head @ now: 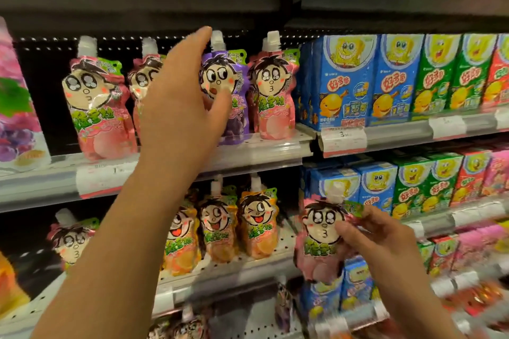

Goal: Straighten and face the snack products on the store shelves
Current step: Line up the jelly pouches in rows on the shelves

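On the upper shelf (264, 150) stands a row of spouted jelly pouches with a cartoon face. My left hand (181, 96) reaches up to the purple grape pouch (237, 118); its fingers go behind the pouch's top by the white spout and the thumb lies on the front, so it pinches the pouch. Pink peach pouches stand on either side, one at the left (96, 107) and one at the right (275, 96). Lower right, in front of the shelves, my right hand (377, 239) grips another pink peach pouch (319, 242) by its right edge, held upright in the air.
Orange pouches (256, 226) fill the shelf below, with one pink pouch (70, 242) at the left. Blue, green and red cartoon snack boxes (385, 82) line the right bays. A large pink bag (15, 107) stands at the far left. Price tags (343, 139) hang on the shelf rails.
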The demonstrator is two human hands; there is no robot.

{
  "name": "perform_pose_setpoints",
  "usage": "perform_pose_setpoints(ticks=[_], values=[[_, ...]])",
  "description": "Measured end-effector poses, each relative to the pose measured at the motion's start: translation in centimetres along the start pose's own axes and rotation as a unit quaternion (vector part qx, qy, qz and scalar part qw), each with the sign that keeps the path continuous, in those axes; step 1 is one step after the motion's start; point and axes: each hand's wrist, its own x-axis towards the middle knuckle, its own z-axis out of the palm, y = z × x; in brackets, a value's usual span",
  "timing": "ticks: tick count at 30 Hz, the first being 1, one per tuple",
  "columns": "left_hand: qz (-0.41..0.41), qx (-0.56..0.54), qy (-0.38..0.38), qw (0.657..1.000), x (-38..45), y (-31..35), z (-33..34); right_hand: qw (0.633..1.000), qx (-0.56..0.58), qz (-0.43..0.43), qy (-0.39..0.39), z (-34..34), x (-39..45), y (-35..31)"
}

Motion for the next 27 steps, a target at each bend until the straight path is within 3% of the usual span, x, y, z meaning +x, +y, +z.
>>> perform_pose_setpoints(ticks=[8,19,27], values=[[-0.019,0.071,-0.051,0.996,4.2,0.6,1.9,0.999,0.011,0.006,0.032,-1.9,-0.3,1.3],[-0.065,0.074,-0.023,0.995,4.6,-0.8,4.2,1.0,0.018,0.025,0.0,-2.8,-0.6,2.6],[-0.06,0.175,-0.055,0.981,5.8,-0.8,4.8,0.995,0.072,0.068,-0.026,-2.4,-0.1,2.8]])
